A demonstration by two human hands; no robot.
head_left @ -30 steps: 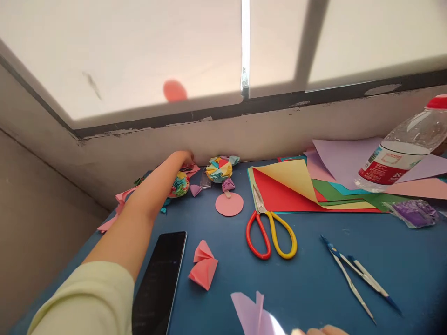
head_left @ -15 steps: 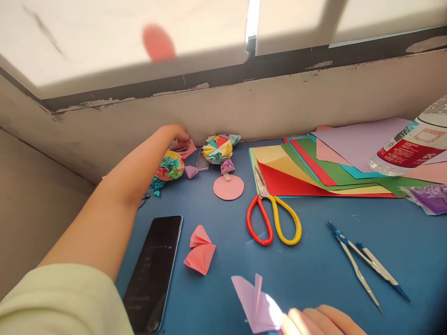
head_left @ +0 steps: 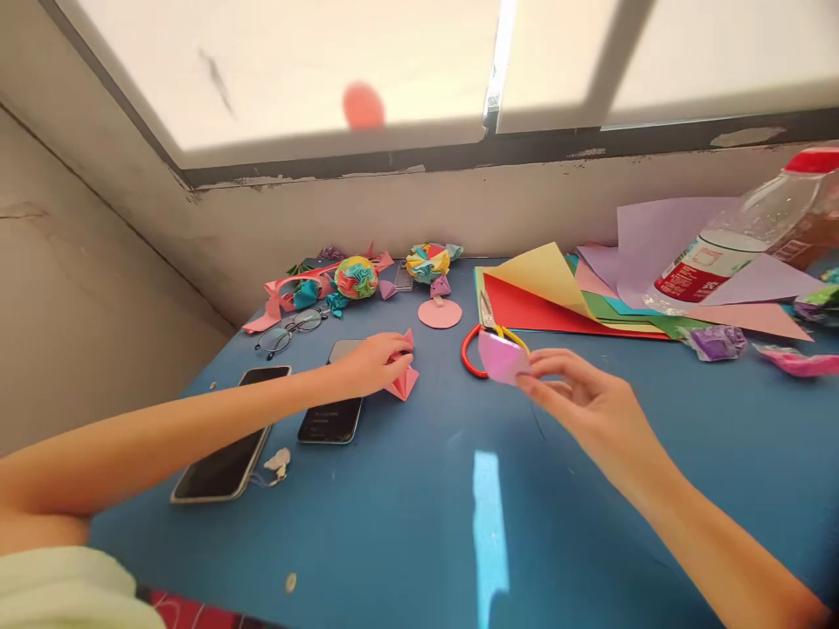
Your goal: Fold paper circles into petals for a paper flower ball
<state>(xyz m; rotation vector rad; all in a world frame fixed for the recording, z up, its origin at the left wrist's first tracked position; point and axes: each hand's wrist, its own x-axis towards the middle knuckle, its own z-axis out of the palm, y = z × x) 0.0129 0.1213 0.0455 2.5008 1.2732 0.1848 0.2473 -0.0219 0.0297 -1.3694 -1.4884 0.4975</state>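
A blue table (head_left: 406, 515) stands against a pale wall under a frosted window (head_left: 294, 70). Coloured sheets (head_left: 557, 301) and a bottle (head_left: 727, 245) lie toward two o'clock, paper balls (head_left: 357, 277) at twelve, two phones (head_left: 226, 459) at nine. A pink folded piece (head_left: 403, 380) lies mid-table; the left hand (head_left: 370, 362) rests flat on it, fingers loosely curled over it. The right hand (head_left: 580, 406) pinches a lilac folded piece (head_left: 502, 358) above the scissors (head_left: 478, 345), arm outstretched.
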